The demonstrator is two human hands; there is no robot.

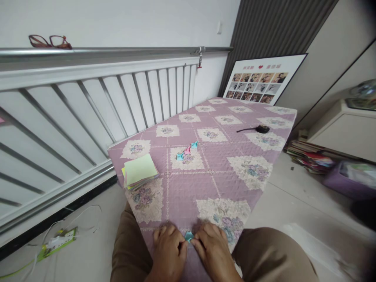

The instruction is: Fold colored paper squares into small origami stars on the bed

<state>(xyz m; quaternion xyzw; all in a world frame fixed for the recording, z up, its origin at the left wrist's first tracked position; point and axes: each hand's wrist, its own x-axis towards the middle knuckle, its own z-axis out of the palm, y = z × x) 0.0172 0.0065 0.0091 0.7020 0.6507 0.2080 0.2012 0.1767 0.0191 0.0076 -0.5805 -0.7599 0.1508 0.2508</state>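
Note:
A small piece of folded blue paper [188, 236] lies at the near edge of the table, between my two hands. My left hand [170, 250] pinches its left side with thumb and forefinger. From the other side, my right hand [212, 248] grips the right edge, its fingers curled. Farther up the cloth sit three small folded paper pieces in a slanting row: a blue one [180, 156], a pink one [187, 150] and another blue one [194, 145]. A stack of coloured paper sheets [141, 170], pale green on top, rests at the table's left edge.
A purple floral cloth [188, 196] covers the table. A black object with a strap [262, 129] lies at the right. Behind stand a white radiator [141, 98] and a photo board [261, 80]. Glasses [49, 41] rest on the pipe; a power strip [58, 243] is on the floor.

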